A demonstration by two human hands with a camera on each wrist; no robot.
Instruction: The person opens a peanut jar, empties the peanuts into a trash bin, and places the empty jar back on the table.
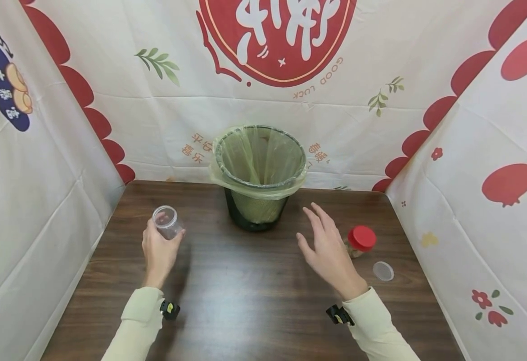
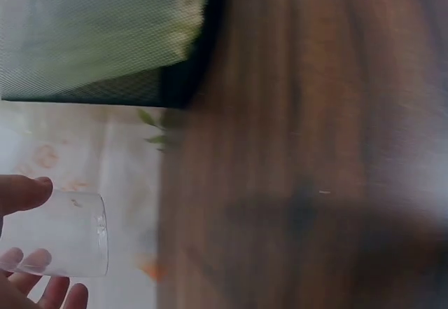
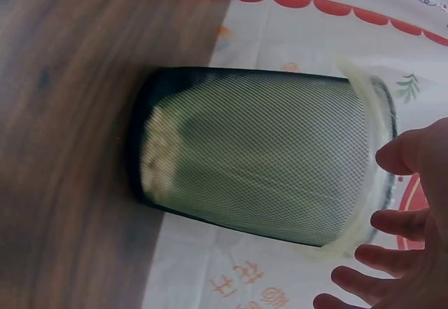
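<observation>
My left hand (image 1: 161, 253) grips a clear plastic jar (image 1: 168, 223) by its side, its lidless mouth facing up. In the left wrist view, thumb and fingers wrap the see-through jar (image 2: 59, 233), which hangs above the table. My right hand (image 1: 328, 250) is held out over the table with fingers spread and nothing in them. Close to its right stands a jar with a red lid (image 1: 362, 238), brownish contents showing below the lid. A round translucent lid (image 1: 383, 271) lies flat on the wood nearby.
A black mesh wastebasket (image 1: 258, 185) with a pale green bag over its rim stands at the table's back middle. Light-coloured bits (image 3: 159, 153) show at its bottom. Printed cloth (image 1: 173, 125) hangs behind and on both sides of the brown wooden table (image 1: 241, 301).
</observation>
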